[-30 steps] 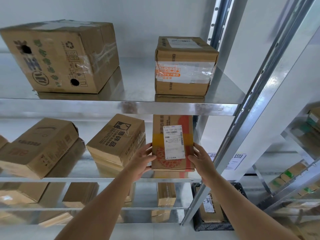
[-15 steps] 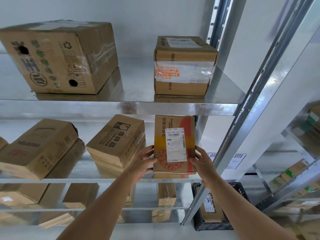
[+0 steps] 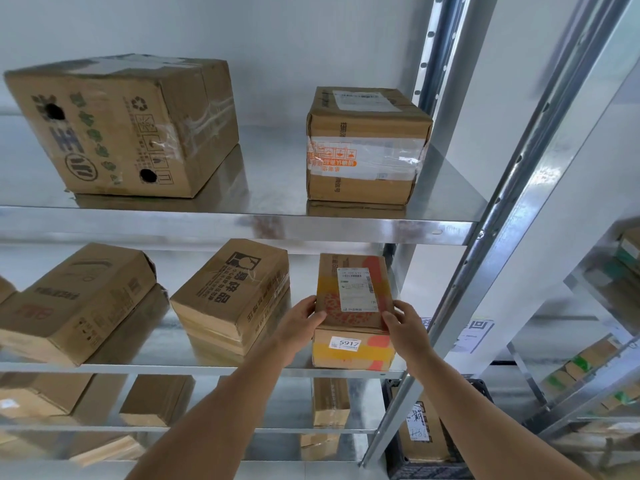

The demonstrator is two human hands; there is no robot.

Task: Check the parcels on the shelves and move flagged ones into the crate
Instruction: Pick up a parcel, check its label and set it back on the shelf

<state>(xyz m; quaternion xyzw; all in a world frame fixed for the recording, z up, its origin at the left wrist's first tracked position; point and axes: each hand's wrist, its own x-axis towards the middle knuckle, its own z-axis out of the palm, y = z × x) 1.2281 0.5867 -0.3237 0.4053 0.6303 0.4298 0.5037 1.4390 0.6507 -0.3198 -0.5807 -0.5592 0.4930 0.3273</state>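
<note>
parcel (image 3: 353,303) on middle shelf (image 3: 214,368) | left hand (image 3: 300,323), right hand (image 3: 406,327) fingers gripping its sides

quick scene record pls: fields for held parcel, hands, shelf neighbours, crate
held parcel: small box lying flat on the middle shelf, shipping label up, sticker 5917 on its front face
left hand: grips the box's left edge
right hand: grips the box's right edge
same shelf: fragile-print box to the left, apart from it
top shelf: taped box and big box
crate: black crate on the floor at lower right, a parcel inside
</note>
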